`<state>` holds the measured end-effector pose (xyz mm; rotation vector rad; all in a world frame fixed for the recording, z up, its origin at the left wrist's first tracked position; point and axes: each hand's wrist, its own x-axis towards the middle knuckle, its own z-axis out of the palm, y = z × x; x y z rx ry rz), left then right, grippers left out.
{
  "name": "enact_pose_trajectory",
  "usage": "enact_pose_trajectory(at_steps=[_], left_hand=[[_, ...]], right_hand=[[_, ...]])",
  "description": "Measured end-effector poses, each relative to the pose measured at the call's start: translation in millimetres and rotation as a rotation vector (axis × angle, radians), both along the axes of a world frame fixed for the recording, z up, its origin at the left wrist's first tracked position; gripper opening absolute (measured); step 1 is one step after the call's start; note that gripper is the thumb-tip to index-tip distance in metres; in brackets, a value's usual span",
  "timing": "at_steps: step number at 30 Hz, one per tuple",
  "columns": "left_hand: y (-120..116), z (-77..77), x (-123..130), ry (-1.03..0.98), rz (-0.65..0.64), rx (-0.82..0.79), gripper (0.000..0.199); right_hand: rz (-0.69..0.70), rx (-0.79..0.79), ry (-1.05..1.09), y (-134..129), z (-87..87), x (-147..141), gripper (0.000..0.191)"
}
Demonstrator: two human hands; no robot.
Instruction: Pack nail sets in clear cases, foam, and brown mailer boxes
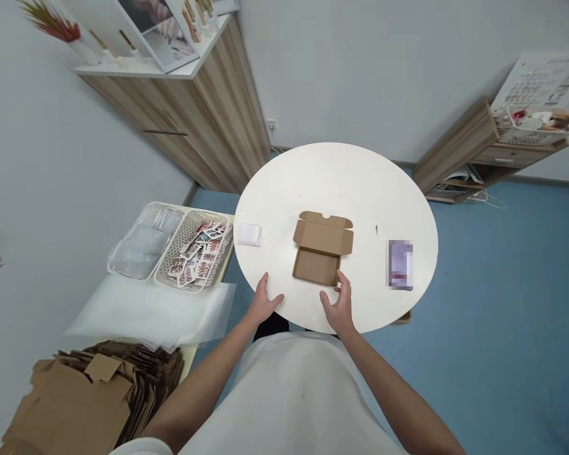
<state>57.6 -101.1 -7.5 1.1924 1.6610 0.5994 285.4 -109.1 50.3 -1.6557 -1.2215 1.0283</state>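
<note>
We hold our left hand [264, 303] open and empty, to the left of the open cardboard box [317, 265]. Its fingers [264, 284] point forward, and its thumb [277, 301] stretches toward the box, well separated from them. Our right hand [340, 306] is at the near right corner of the box, with the fingers bent and the thumb apart; if the fingertips touch this corner, we cannot tell. Our two bare forearms, left [208, 373] and right [389, 379], come from the near side and lean inward toward the box.
</note>
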Motion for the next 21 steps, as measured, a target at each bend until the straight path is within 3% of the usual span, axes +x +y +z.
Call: enact_pose_trajectory(at_steps=[3,6,14,21], left_hand=[[16.6,9.8,-29.7,0.097,0.104,0.049,0.070],[45.3,20.5,-57.4,0.144,0.172,0.070,0.063],[122.7,30.3,-95.3,0.098,0.091,0.056,0.066],[147.7,29.7,-106.2,0.000,0.020,-0.109,0.068]], right_hand=[[0.168,-0.042,0.067,21.1,14.6,-31.6,0.049],[0.262,-0.214,0.179,44.8,16.5,-69.3,0.045],[0.202,-0.545,0.309,112.8,-2.1,-156.8,0.061],[0.044,-0.601,0.375,153.7,-9.5,-192.1,0.065]])
